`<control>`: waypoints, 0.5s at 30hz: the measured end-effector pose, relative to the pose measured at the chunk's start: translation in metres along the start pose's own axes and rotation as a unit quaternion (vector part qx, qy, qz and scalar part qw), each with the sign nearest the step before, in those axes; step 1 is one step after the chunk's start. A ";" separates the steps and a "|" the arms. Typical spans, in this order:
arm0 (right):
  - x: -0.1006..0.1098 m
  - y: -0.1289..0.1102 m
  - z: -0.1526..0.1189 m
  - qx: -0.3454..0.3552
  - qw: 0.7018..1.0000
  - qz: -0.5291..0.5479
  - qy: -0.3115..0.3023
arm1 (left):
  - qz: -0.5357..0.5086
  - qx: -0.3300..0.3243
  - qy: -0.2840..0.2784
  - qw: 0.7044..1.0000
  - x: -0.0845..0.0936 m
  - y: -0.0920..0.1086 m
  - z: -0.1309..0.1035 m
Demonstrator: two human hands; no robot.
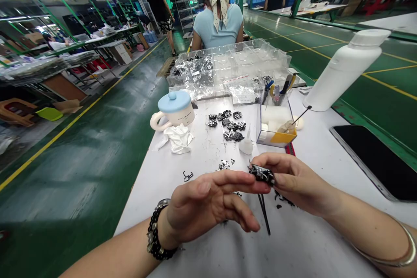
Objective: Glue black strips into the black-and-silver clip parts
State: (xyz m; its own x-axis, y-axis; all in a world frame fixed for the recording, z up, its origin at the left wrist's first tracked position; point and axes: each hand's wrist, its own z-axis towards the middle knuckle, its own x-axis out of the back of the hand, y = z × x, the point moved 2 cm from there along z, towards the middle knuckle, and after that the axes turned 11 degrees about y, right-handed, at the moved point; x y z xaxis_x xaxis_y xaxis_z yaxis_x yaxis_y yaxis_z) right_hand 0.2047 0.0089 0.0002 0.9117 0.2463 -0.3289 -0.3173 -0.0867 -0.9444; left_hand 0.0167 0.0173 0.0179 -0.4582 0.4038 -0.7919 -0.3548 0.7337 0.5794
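Note:
Between the thumb and fingers of my right hand [296, 180] is a small shiny black part [262, 174]; its exact kind is unclear. My left hand [211, 204] is open, palm turned inward, with its outstretched fingertips at the part's near side. Dark tweezers [264, 217] show below the fingers, their upper end hidden; whether they are held or lie on the table I cannot tell. Small black scraps [283, 198] lie under my right hand. Beyond the hands are loose black pieces [224, 165] and a group of similar black parts [233, 126].
A lidded mug [177, 110] and crumpled tissue [179, 139] stand left on the white table [156, 200]. A small dropper bottle [246, 144], clear tool box [276, 126], white bottle [345, 74] and phone [378, 160] are right. Clear compartment trays [228, 65] stand behind; a person [218, 21] sits beyond.

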 end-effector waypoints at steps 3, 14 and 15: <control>0.001 -0.002 -0.002 0.007 1.000 -0.010 -0.006 | 0.003 0.003 0.003 1.000 0.001 0.000 0.001; 0.003 -0.009 -0.003 0.162 0.971 -0.152 0.085 | 0.077 -0.005 0.037 0.996 0.004 -0.005 -0.001; 0.003 -0.014 -0.007 0.235 0.940 -0.218 0.116 | 0.116 -0.008 0.041 0.992 0.004 -0.006 -0.002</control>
State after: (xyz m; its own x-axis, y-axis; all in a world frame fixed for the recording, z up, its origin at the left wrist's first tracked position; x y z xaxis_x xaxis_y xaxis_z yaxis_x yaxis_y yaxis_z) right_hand 0.2135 0.0045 0.0122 0.9969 -0.0633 0.0464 0.0690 0.4238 -0.9031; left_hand 0.0152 0.0136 0.0113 -0.5934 0.5148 -0.6188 -0.2443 0.6174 0.7478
